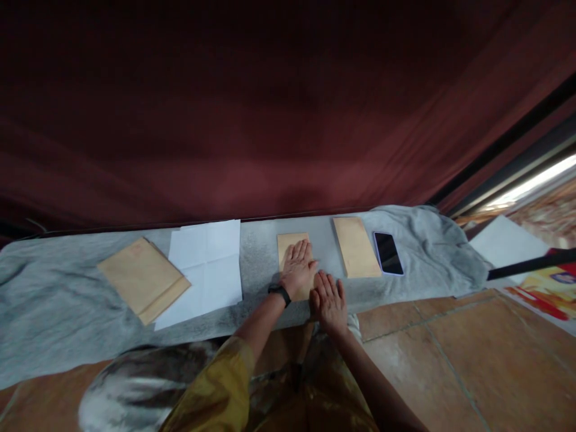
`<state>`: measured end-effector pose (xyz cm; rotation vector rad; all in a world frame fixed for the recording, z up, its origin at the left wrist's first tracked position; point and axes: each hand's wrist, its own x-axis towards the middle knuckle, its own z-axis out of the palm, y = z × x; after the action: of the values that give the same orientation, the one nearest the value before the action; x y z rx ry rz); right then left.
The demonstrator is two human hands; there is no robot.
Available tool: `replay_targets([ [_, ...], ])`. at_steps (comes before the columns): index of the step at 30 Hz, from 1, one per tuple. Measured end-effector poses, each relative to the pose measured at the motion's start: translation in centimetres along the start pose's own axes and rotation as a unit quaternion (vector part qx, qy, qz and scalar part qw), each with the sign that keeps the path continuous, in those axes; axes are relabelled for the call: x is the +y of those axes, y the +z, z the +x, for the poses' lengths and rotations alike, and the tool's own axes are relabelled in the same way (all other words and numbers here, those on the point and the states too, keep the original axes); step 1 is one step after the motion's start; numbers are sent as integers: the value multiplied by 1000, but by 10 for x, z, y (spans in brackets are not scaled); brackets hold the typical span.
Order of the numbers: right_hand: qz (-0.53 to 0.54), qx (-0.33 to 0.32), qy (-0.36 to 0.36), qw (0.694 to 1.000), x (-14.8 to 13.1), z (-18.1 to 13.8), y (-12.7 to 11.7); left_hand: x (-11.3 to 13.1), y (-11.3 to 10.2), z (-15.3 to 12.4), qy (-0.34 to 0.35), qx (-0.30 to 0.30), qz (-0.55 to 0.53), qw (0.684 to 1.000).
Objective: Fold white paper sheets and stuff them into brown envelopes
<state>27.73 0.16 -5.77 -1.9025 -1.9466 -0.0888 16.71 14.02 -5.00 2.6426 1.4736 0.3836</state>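
Observation:
Under my left hand (297, 267) lies a tan paper envelope (285, 243); the palm rests flat on it with the fingers stretched out, hiding most of its surface. A dark band circles that wrist. My right hand (330, 300) lies flat on the grey cloth (263, 252) just beside the envelope's lower right edge, fingers extended, holding nothing. Whether its thumb side touches the envelope I cannot tell. To the right, another tan envelope or a small stack of them (357, 247) lies on the cloth.
A stack of tan envelopes (141, 276) overlaps creased white paper sheets (209, 258) on the left. A phone (389, 253) with a dark screen lies at right. Behind the cloth-covered surface hangs a dark red curtain (270, 150). Tiled floor (486, 342) and a colourful printed sheet (546, 291) are at right.

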Motion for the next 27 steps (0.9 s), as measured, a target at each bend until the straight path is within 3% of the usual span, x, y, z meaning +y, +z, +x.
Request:
replay_targets([
  [4, -2, 4, -1, 1000, 1, 0, 1, -1, -6, 14, -21, -32, 13, 999],
  [9, 4, 6, -2, 1000, 1, 0, 1, -4, -8, 12, 5, -33, 12, 999],
  [15, 6, 4, -4, 1000, 2, -1, 2, -7, -8, -16, 90, -23, 4, 996],
  [27, -14, -35, -16, 999, 9, -5, 2, 1, -26, -67, 152, -29, 31, 987],
])
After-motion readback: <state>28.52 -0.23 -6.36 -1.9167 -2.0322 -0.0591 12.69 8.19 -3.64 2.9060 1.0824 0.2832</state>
